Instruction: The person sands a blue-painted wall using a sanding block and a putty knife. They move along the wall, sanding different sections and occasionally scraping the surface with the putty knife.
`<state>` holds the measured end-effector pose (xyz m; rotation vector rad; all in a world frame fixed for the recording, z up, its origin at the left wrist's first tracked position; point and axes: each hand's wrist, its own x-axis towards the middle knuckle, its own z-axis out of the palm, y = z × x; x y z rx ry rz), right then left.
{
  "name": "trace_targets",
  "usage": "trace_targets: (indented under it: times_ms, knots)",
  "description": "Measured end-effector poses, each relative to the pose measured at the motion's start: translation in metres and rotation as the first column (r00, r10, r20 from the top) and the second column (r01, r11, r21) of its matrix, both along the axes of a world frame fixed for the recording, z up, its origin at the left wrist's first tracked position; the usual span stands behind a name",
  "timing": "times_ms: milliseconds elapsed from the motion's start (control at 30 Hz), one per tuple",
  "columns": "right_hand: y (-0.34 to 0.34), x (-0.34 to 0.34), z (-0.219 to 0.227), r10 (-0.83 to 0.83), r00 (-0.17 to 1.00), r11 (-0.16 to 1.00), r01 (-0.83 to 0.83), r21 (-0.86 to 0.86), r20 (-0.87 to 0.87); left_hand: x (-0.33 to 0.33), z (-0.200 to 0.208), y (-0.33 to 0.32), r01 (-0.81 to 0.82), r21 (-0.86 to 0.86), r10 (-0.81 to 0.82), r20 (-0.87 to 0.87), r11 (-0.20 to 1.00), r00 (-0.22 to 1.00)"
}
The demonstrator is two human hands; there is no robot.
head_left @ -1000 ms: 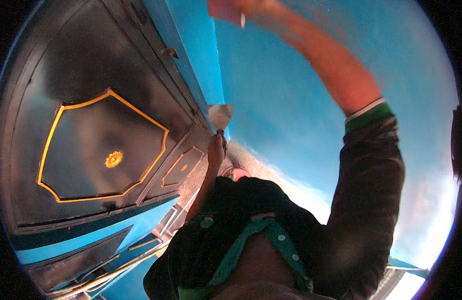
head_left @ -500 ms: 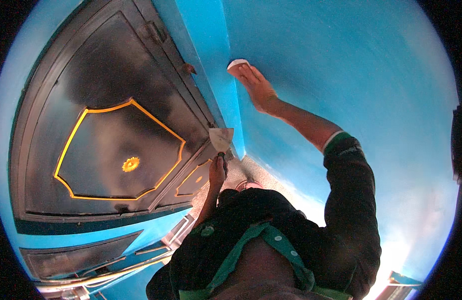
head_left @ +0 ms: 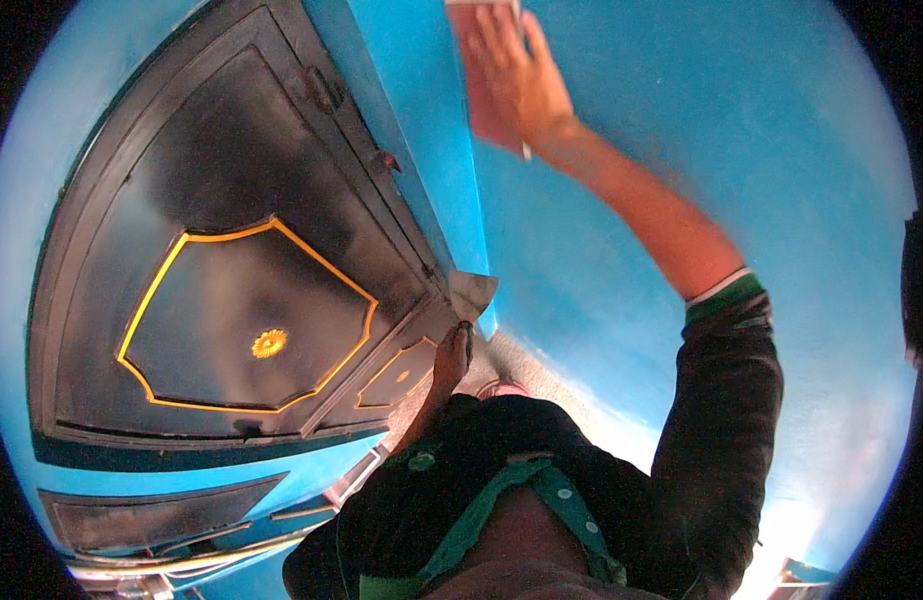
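High on the blue wall (head_left: 661,130), my right hand (head_left: 529,90) lies over a reddish-brown sheet that looks like sandpaper (head_left: 491,110), its fingers stretched along it and pressing it to the wall. The sheet's far edge shows pale near the top of the picture. Lower down, close to my body, my left hand (head_left: 451,358) is closed round the dark handle of a putty knife (head_left: 473,293). Its broad metal blade points away from me, in front of the wall corner, and I cannot tell whether it touches anything.
A dark door (head_left: 221,300) with yellow trim and a flower-shaped ornament (head_left: 269,343) fills the left side. A latch piece (head_left: 385,162) juts from its frame. Speckled floor (head_left: 556,380) shows between door and wall. Pipes (head_left: 201,560) run at the lower left.
My right hand has moved farther up the wall, and more of the sheet's reddish face now shows. The putty knife has shifted slightly right and tilted. The whole view has shifted a little.
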<state>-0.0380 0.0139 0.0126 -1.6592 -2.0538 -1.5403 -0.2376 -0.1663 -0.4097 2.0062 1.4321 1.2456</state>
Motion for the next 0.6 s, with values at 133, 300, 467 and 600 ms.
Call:
trace_targets:
  times_ms: [133,300,467,600]
  knots:
    - [0.023,0.019,-0.141,0.148,0.981,0.987,-0.14,-0.073,0.127,0.009,0.006,0.005,-0.007,0.087,0.006,0.009,0.996,1.0]
    - [0.012,0.038,-0.198,0.23,0.966,0.931,-0.184,-0.317,0.115,0.002,0.047,-0.007,0.094,-0.515,0.152,0.414,0.852,0.897]
    - [0.011,0.022,-0.111,0.277,0.959,0.909,-0.28,-0.309,-0.054,-0.013,0.013,-0.007,-0.009,-0.086,0.025,0.186,0.996,0.982]
    - [0.019,0.019,0.007,0.104,0.988,0.994,-0.106,0.017,0.112,-0.015,0.005,0.0,0.052,-0.42,0.101,0.333,0.906,0.937]
